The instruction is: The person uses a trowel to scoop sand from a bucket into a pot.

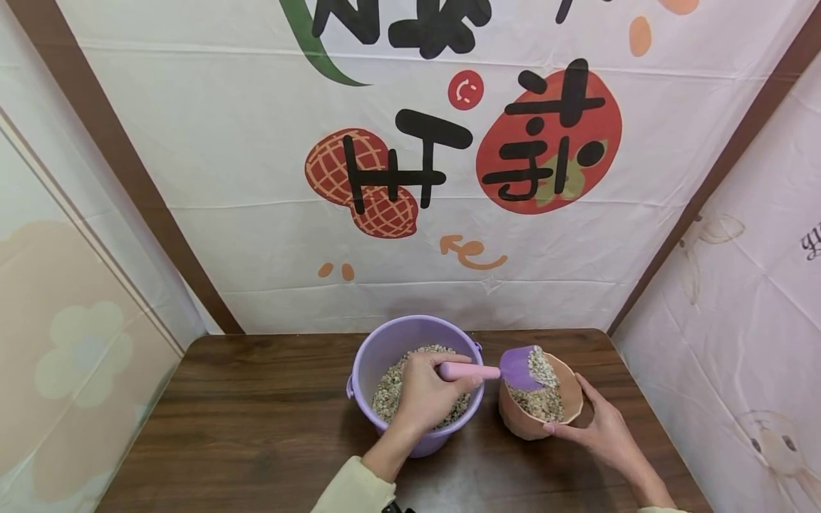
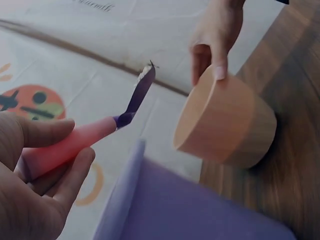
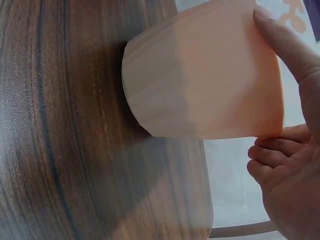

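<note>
My left hand grips the pink handle of a small trowel, reaching across the purple bucket. The trowel's purple blade carries pale gravel and overlaps the left side of a peach flower pot in the head view. More gravel lies inside the pot. My right hand holds the pot by its rim, thumb at the near side and fingers round the far right. In the right wrist view, the thumb presses near the rim of the pot, which stands on the table.
The purple bucket, partly filled with gravel, stands left of the pot on the dark wooden table. A printed cloth hangs behind the table's back edge, with more cloth along the right side.
</note>
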`<act>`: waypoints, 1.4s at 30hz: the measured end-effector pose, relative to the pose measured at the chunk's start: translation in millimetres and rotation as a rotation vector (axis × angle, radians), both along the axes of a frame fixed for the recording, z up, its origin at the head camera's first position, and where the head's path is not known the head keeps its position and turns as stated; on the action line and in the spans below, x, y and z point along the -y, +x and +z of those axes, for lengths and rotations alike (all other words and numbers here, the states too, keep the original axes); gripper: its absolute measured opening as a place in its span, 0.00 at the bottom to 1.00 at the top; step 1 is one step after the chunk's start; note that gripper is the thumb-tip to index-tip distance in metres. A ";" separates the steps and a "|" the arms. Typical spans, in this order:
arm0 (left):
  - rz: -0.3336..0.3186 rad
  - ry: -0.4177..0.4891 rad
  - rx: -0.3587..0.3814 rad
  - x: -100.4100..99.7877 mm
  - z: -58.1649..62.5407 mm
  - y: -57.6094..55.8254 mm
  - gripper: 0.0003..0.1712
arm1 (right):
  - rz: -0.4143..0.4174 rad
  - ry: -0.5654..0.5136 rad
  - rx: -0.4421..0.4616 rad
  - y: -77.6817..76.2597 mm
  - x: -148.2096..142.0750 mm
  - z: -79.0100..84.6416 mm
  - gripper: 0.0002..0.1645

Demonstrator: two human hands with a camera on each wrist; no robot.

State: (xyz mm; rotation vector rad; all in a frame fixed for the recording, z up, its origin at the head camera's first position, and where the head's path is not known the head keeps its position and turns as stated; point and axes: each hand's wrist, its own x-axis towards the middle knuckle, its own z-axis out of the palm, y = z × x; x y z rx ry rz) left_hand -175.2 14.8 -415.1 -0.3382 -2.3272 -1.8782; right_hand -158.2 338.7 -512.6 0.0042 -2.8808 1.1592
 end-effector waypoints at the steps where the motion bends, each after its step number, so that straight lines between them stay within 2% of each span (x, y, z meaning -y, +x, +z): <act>1: 0.012 -0.021 -0.008 -5.4 -0.8 -0.4 0.14 | 0.001 -0.005 -0.002 -0.2 -0.2 -0.8 0.73; 10: 0.151 -0.199 -0.033 -46.5 -7.2 -1.2 0.11 | 0.005 -0.031 -0.051 -0.9 -1.2 -5.4 0.73; 15: 0.170 -0.275 -0.095 -64.7 -12.4 -2.4 0.11 | -0.001 -0.030 -0.041 0.0 -2.2 -4.6 0.72; 21: 0.143 -0.316 -0.131 -74.1 -15.8 -2.9 0.11 | 0.003 -0.035 -0.020 -0.6 -2.8 -4.0 0.73; 30: 0.075 -0.370 -0.187 -70.4 -17.6 2.5 0.12 | 0.012 -0.031 -0.048 0.2 -1.6 -4.5 0.72; 38: -0.020 -0.490 -0.323 -62.9 -16.6 7.5 0.14 | 0.014 -0.037 -0.040 1.9 0.4 -1.8 0.72; 42: -0.058 -0.496 -0.346 -59.9 -14.5 9.6 0.15 | 0.016 -0.048 -0.030 1.8 0.8 -0.8 0.72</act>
